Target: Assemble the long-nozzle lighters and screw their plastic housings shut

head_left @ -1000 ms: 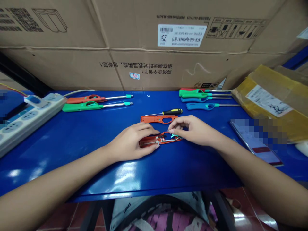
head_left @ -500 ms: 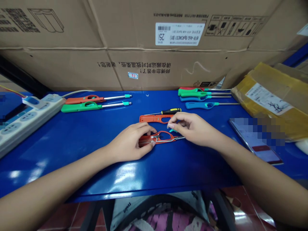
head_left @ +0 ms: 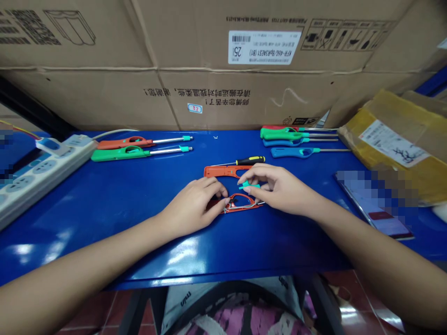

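Note:
An opened orange lighter half lies on the blue table, its inner metal parts showing. My left hand presses down on its left end, fingers curled over it. My right hand hovers just above the shell's right end and pinches a small teal plastic piece between thumb and fingers. The other orange shell half lies just behind, with a black-and-yellow screwdriver beside it.
An orange and a green long lighter lie at the back left, several more lighters at the back right. A white power strip is at the left, a phone and a yellow parcel at the right. Big cardboard boxes wall the back.
My right hand has lifted the small teal piece out of the open shell and raised it slightly. My left hand has stayed on the shell's left end.

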Motion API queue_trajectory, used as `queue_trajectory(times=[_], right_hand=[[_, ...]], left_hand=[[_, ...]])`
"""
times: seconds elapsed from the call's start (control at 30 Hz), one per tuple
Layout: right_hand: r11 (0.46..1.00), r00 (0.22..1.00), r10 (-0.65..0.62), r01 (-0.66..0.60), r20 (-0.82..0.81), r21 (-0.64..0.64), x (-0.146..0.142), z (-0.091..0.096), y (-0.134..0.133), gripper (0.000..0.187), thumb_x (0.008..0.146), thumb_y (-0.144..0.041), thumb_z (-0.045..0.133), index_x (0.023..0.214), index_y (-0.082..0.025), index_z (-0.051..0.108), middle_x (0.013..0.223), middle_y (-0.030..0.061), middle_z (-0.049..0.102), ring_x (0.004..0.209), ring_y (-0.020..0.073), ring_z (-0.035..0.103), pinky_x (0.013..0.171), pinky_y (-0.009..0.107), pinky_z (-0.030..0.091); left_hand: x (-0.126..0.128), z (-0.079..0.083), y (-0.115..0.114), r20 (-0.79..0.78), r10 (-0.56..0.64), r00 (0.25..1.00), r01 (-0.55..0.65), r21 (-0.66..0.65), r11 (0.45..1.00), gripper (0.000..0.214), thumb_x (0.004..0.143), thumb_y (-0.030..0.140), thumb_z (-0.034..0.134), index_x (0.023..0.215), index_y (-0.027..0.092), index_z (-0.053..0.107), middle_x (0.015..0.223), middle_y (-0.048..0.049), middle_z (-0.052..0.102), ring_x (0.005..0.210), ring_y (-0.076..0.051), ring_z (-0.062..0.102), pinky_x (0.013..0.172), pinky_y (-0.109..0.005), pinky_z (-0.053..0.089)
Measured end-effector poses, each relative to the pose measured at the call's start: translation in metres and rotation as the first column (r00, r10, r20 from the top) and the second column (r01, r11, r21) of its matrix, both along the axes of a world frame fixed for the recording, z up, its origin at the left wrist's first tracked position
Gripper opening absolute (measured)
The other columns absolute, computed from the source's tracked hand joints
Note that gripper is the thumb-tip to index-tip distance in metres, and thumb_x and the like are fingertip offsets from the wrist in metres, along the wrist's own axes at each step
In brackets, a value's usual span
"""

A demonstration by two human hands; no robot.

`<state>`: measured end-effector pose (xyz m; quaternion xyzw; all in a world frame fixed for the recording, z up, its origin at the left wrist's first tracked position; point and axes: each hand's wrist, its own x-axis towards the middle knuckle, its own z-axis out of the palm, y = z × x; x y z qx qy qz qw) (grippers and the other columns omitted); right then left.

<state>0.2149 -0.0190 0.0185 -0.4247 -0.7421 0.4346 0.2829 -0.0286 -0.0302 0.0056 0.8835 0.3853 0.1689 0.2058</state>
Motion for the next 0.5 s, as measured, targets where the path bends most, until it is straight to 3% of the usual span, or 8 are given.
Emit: queue_trajectory(times=[0.1, 0.23, 0.4, 0.5], right_hand=[[0.999, 0.999, 0.020, -0.021, 0.030, 0.027, -0.0027, -0.0007, -0.0008, 0.012, 0.087, -0.026, 0.066, 0.093, -0.017, 0.071, 0.084, 0.0026, 0.066, 0.072, 0.0128, 0.058, 0.063, 0.026, 0.049], [0.999, 0.998, -0.042, 0.041, 0.049, 0.015, -0.0047, 0.0015, -0.0010, 0.013, 0.085, -0.027, 0.068, 0.092, -0.016, 0.071, 0.073, -0.0005, 0.061, 0.065, 0.0114, 0.053, 0.061, 0.027, 0.045], [0.992, 0.978, -0.119, 0.113, -0.169, -0.048, -0.0054, 0.0023, 0.0000, 0.029, 0.079, -0.028, 0.076, 0.103, -0.018, 0.063, 0.088, 0.0008, 0.062, 0.076, 0.0125, 0.059, 0.071, 0.028, 0.052], [0.993, 0.970, -0.117, 0.112, -0.214, -0.034, -0.0057, 0.0027, -0.0002, 0.026, 0.079, -0.031, 0.077, 0.097, -0.018, 0.063, 0.089, 0.0020, 0.065, 0.078, 0.0135, 0.062, 0.074, 0.029, 0.054]], left_hand=[[0.0010, 0.0008, -0.0019, -0.073, -0.011, 0.997, 0.013, 0.025, 1.000, 0.018, 0.101, 0.031, 0.049, 0.100, 0.018, 0.061, 0.098, -0.0066, 0.067, 0.092, -0.023, 0.062, 0.084, -0.039, 0.050], [0.0013, 0.0021, -0.0034, -0.123, -0.026, 0.992, 0.030, 0.034, 0.999, 0.020, 0.103, 0.033, 0.045, 0.101, 0.018, 0.059, 0.103, -0.0078, 0.068, 0.093, -0.023, 0.063, 0.085, -0.040, 0.051], [-0.0038, 0.0066, -0.0006, -0.130, -0.034, 0.991, 0.032, -0.022, 0.999, 0.030, 0.106, 0.035, 0.037, 0.099, 0.018, 0.061, 0.100, -0.0071, 0.066, 0.089, -0.021, 0.064, 0.081, -0.036, 0.051], [-0.0067, 0.0070, 0.0029, -0.107, -0.027, 0.994, 0.026, -0.007, 1.000, 0.031, 0.106, 0.036, 0.038, 0.099, 0.018, 0.062, 0.101, -0.0074, 0.064, 0.087, -0.021, 0.064, 0.079, -0.034, 0.051]])
